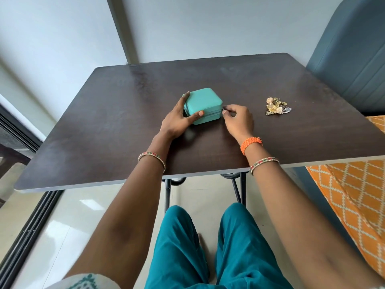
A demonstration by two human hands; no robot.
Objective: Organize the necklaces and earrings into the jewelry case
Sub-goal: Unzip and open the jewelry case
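Closed teal jewelry case (202,105), zipped.

Dark brown desk (125,113) on folding metal legs carries a closed teal jewelry case (203,104) near its middle and a small heap of gold jewelry (277,106) toward the right edge.

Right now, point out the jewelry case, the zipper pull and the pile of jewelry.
jewelry case (203,100): head view, middle of its teal lid.
zipper pull (223,109): head view, metal tab at the case's right corner.
pile of jewelry (277,106): head view, centre of the gold heap.
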